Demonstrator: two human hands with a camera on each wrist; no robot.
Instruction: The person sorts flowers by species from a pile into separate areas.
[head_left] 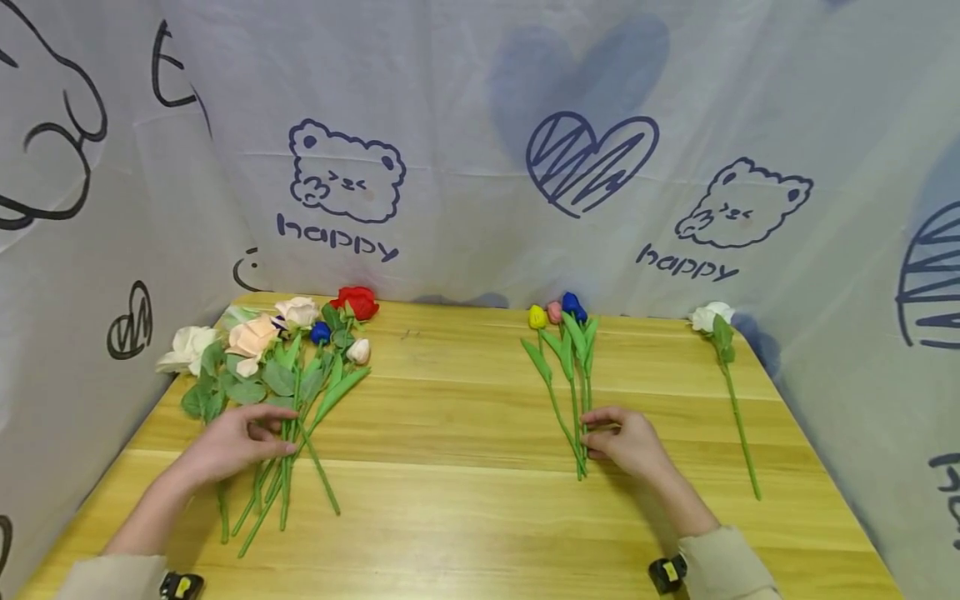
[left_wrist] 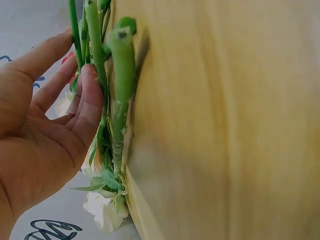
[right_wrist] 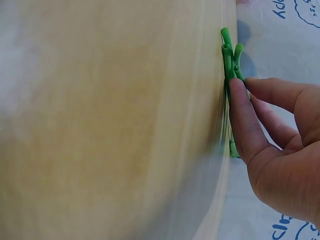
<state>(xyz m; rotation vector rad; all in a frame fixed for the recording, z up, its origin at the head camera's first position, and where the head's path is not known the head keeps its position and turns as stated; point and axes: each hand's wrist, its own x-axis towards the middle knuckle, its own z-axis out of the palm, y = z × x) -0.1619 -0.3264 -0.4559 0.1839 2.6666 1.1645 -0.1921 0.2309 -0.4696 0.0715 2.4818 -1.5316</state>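
Note:
On the left of the table lies a spread bunch of artificial flowers: a white rose (head_left: 187,350), a peach rose (head_left: 253,337), a cream rose (head_left: 297,312), a red rose (head_left: 356,302), a blue tulip (head_left: 320,332) and a pale tulip (head_left: 358,351). My left hand (head_left: 238,440) has its thumb and fingers around some of their green stems (left_wrist: 95,40). To the right, my right hand (head_left: 626,437) pinches the lower stems (right_wrist: 228,60) of a yellow tulip (head_left: 537,317), a pink tulip (head_left: 554,312) and a blue tulip (head_left: 573,306), which lie together.
A single white rose (head_left: 712,317) lies at the table's right side, its stem toward the front. The wooden table (head_left: 450,500) ends at a pale printed cloth (head_left: 450,167) hanging behind it and along both sides.

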